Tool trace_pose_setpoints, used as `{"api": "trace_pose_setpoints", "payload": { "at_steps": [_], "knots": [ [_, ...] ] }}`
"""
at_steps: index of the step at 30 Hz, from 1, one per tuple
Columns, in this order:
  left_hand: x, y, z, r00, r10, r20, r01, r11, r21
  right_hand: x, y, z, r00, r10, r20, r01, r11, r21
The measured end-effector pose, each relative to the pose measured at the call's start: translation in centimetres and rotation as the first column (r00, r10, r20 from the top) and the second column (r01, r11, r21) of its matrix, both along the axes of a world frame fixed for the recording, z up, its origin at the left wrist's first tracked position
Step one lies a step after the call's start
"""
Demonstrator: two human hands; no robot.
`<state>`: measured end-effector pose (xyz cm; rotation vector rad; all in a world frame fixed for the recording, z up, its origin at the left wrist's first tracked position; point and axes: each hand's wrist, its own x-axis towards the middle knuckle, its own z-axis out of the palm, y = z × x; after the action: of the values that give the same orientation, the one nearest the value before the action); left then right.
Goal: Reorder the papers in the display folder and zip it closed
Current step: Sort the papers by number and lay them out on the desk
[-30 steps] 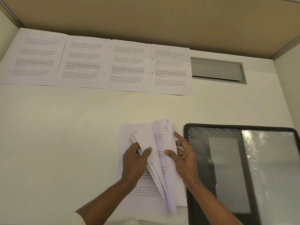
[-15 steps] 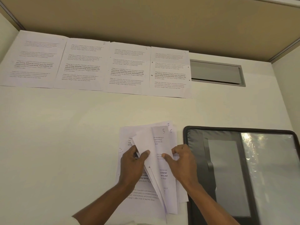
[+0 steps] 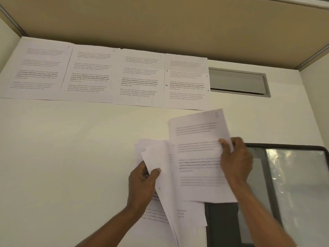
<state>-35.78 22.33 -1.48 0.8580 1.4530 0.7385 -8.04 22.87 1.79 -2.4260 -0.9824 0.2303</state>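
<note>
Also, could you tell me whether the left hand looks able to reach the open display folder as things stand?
Probably not easily: the left hand grips the fanned papers, and the right hand with its lifted sheet lies between it and the display folder.

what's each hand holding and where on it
The right hand pinches one sheet by its right edge; the left hand grips the paper stack near its left edge.

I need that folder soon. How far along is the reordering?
Done: four sheets lie in a row at the desk's back. In hand: the right hand holds one sheet over the stack, which the left hand grips. Left: sorting that stack, refilling the folder, which lies open, and zipping it.
</note>
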Motion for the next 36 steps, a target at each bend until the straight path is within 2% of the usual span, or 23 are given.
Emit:
{"api": "trace_pose_setpoints", "payload": {
  "at_steps": [8, 15, 27, 32, 36],
  "knots": [
    [0.1, 0.0, 0.0, 1.0, -0.012, 0.02, 0.013, 0.998, -0.06, 14.2, 9.9, 2.0, 0.991, -0.116, -0.062, 0.124, 0.981, 0.147],
    [-0.6, 1.2, -0.4, 0.998, -0.054, -0.009, 0.053, 0.991, -0.125, 23.0, 18.7, 0.1, 0.954, -0.131, -0.271, 0.18, 0.97, 0.163],
    [-0.4, 2.3, -1.2, 0.998, -0.065, -0.018, 0.061, 0.982, -0.178, 26.7, 26.0, -2.7, 0.933, -0.199, -0.301, 0.237, 0.967, 0.096],
    [-0.5, 2.6, -1.6, 0.997, -0.071, -0.008, 0.068, 0.982, -0.175, 26.9, 26.9, -4.0, 0.931, -0.182, -0.317, 0.22, 0.971, 0.089],
    [-0.5, 2.7, -1.6, 0.997, -0.073, 0.006, 0.072, 0.981, -0.177, 26.4, 27.0, -4.3, 0.95, -0.15, -0.272, 0.178, 0.981, 0.079]
  ]
}}
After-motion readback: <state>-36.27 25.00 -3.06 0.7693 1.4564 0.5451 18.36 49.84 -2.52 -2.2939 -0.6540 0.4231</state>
